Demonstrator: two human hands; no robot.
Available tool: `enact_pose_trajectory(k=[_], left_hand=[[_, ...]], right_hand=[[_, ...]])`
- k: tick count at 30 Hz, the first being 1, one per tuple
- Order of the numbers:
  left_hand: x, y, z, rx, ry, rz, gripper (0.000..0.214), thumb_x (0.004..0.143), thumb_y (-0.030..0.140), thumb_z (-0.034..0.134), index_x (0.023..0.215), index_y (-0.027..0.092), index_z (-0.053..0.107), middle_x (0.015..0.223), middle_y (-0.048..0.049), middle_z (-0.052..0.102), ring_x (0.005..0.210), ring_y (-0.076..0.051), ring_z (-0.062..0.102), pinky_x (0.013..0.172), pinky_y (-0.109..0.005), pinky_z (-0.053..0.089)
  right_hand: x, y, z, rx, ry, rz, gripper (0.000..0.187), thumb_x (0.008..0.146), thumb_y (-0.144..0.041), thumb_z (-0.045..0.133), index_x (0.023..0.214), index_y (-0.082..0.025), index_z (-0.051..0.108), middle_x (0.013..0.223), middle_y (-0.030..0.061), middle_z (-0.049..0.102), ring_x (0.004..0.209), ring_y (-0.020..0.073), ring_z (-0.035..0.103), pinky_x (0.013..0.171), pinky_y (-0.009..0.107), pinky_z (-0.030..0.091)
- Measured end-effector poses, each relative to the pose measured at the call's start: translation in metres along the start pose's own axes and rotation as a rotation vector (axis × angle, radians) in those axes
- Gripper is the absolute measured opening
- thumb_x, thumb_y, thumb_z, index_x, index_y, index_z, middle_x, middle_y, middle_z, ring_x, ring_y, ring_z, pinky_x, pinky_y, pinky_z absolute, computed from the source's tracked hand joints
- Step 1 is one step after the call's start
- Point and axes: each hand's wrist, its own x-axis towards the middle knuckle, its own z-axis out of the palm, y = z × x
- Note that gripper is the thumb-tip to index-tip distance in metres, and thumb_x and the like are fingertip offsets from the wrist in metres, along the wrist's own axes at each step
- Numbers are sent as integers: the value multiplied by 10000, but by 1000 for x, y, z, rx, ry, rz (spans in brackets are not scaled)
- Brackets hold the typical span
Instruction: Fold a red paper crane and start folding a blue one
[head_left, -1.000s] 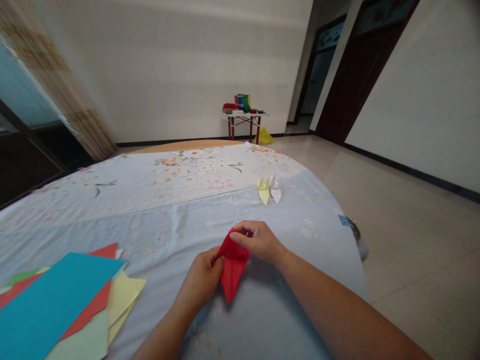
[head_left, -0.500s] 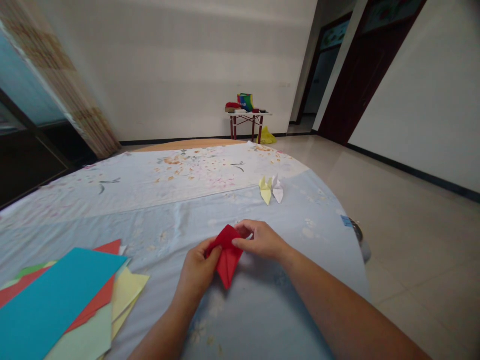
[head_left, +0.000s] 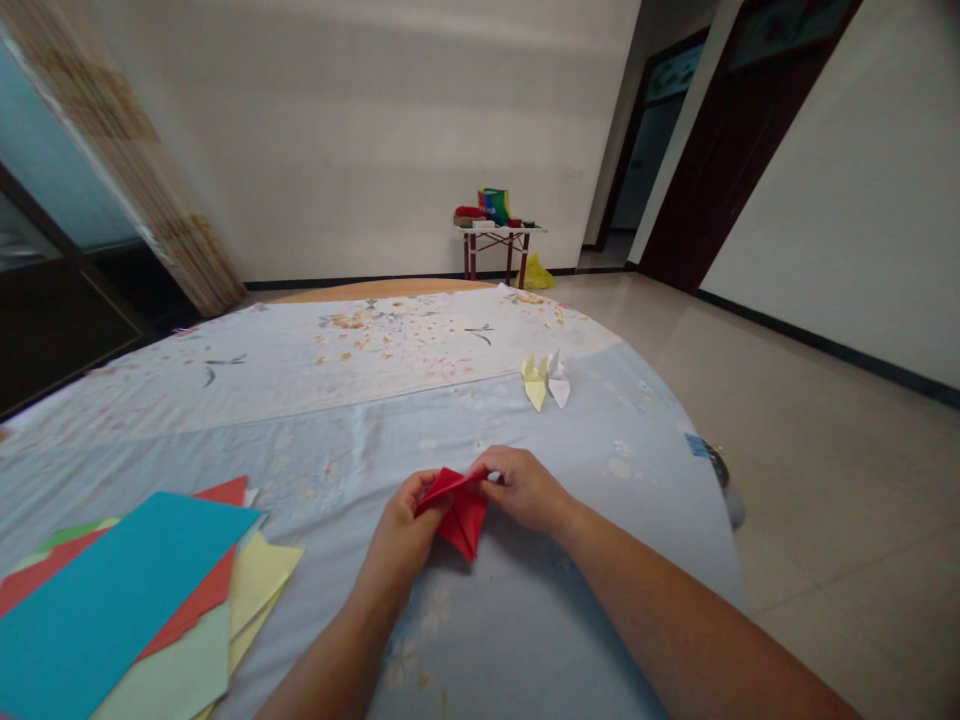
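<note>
A folded piece of red paper is held between both hands, just over the blue part of the tablecloth, its pointed end toward me. My left hand pinches its left edge between thumb and fingers. At the upper right corner, my right hand grips the paper, thumb and fingertips together. Beyond my hands, a yellow folded paper figure and a white folded paper figure lie side by side on the cloth, apart from my fingers.
A loose pile of coloured sheets, with a blue sheet on top, lies at the left. The floral tablecloth covers a round table whose right edge curves near my right arm. A small side table stands by the far wall.
The red paper has been tilted and its top layers are folded or spread differently. Its tip has swung right and my right fingers now pinch its upper corner.
</note>
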Motion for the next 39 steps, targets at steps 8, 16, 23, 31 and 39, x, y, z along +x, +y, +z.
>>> enact_pose_trajectory(k=[8, 16, 23, 31, 39], left_hand=[[-4, 6, 1, -214, -56, -133, 340, 641, 199, 641, 968, 157, 562, 818, -32, 701, 699, -145, 634, 659, -238, 467], [-3, 4, 1, -167, -47, -96, 336, 573, 188, 676, 897, 163, 593, 779, -16, 686, 663, -141, 622, 616, -229, 469], [-3, 4, 4, -36, -25, -47, 302, 585, 215, 642, 882, 167, 606, 770, -18, 694, 684, -161, 633, 636, -247, 479], [-2, 3, 5, 40, -28, -25, 322, 626, 274, 620, 920, 145, 644, 832, -52, 713, 776, -208, 649, 716, -294, 485], [-5, 7, 7, -38, -21, -58, 281, 641, 313, 656, 856, 135, 696, 785, -59, 722, 708, -192, 643, 697, -267, 467]], right_hand=[[0, 1, 2, 13, 21, 40, 60, 764, -148, 595, 793, -168, 643, 750, 5, 618, 702, 114, 547, 620, 202, 387], [-2, -4, 1, -53, -27, 35, 128, 792, -97, 486, 826, -160, 592, 744, 11, 600, 682, 111, 533, 623, 200, 378], [-3, -8, 3, -101, 3, 137, 94, 818, -179, 483, 827, -178, 577, 656, -14, 577, 592, 103, 509, 555, 188, 342], [-4, -10, 3, -259, 28, 177, 81, 814, -213, 501, 819, -184, 576, 661, 3, 602, 589, 112, 529, 555, 199, 331], [-4, -12, 0, -81, -27, 181, 136, 756, -193, 545, 876, -184, 609, 717, 3, 636, 636, 126, 561, 573, 201, 368]])
